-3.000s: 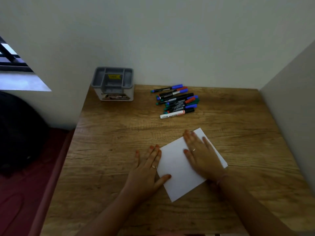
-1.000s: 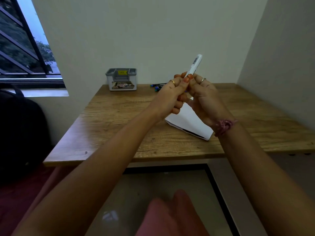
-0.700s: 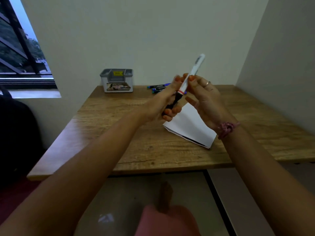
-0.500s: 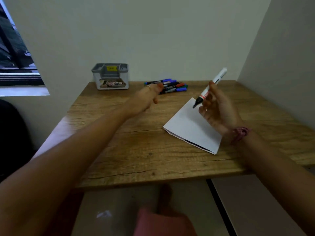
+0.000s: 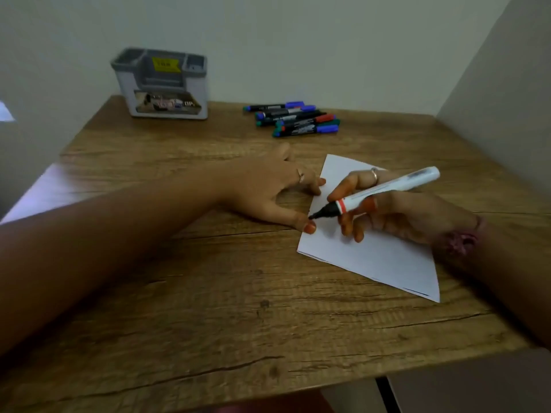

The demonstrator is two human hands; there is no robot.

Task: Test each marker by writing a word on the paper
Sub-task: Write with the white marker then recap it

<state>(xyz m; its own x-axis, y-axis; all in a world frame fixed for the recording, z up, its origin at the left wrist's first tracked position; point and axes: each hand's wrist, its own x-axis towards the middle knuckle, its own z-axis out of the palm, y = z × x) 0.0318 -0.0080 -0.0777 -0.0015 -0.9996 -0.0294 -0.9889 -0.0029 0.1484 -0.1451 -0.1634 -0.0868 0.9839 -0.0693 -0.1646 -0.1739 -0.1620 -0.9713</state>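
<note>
A folded white paper (image 5: 375, 257) lies on the wooden table (image 5: 208, 293). My right hand (image 5: 399, 216) grips an uncapped white marker (image 5: 384, 190) with a red band, its black tip just above the paper's left edge. My left hand (image 5: 268, 189) lies on the table with fingers spread, thumb and fingertips pressing the paper's left edge. I cannot see the marker's cap. A pile of several capped markers (image 5: 295, 119) with blue, red and green caps lies at the back of the table.
A grey pen holder (image 5: 162, 84) with a yellow label stands at the back left against the wall. A side wall (image 5: 507, 99) bounds the table on the right. The table's front edge runs near the bottom of the view.
My left hand came back from the marker pile and now presses on the paper. My right hand lowered the uncapped marker towards the paper. Earlier, both hands pulled its cap off.
</note>
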